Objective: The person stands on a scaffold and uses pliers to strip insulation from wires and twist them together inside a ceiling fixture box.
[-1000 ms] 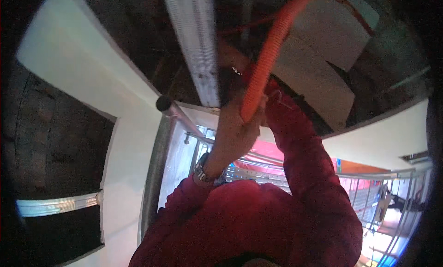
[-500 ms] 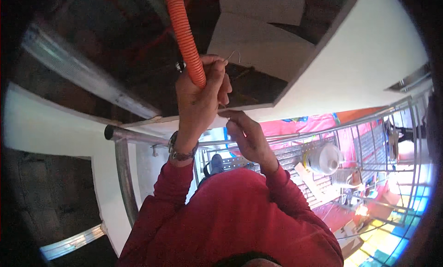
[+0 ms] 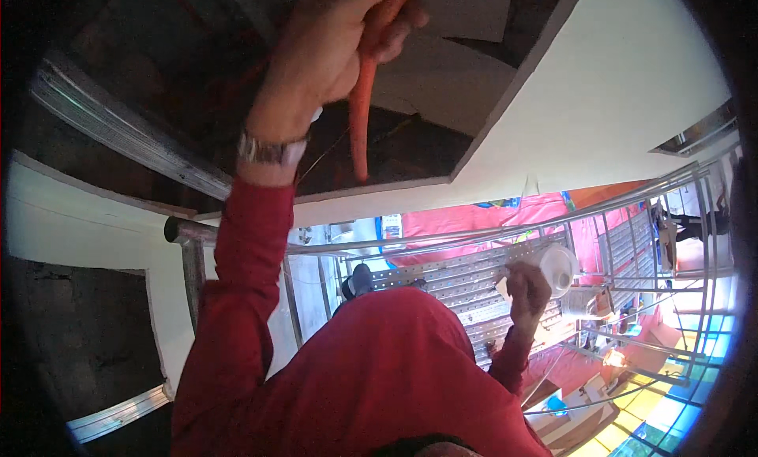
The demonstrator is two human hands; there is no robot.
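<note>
My left hand (image 3: 339, 43) is raised into the dark ceiling opening (image 3: 418, 133), shut on orange corrugated tubing (image 3: 360, 129) that hangs with its lower end near the opening's edge. A metal watch (image 3: 270, 149) is on that wrist. Thin wires show in the dark behind the tubing. My right hand (image 3: 527, 291) is low at the right of my body, fingers curled; what it holds, if anything, I cannot make out. It appears in front of the perforated metal scaffold deck (image 3: 458, 291), left of a white bucket (image 3: 559, 269).
White ceiling boards (image 3: 600, 102) surround the openings, with a metal channel (image 3: 134, 133) at upper left. Scaffold rails (image 3: 632, 196) curve across the right; a thicker pipe (image 3: 189, 244) stands at left. Pink sheeting (image 3: 442, 228) and yellow-and-blue panels (image 3: 655, 394) lie below.
My left hand has risen with the tubing, whose end now dangles below the fingers. My right hand has dropped away from beside it, down to the right.
</note>
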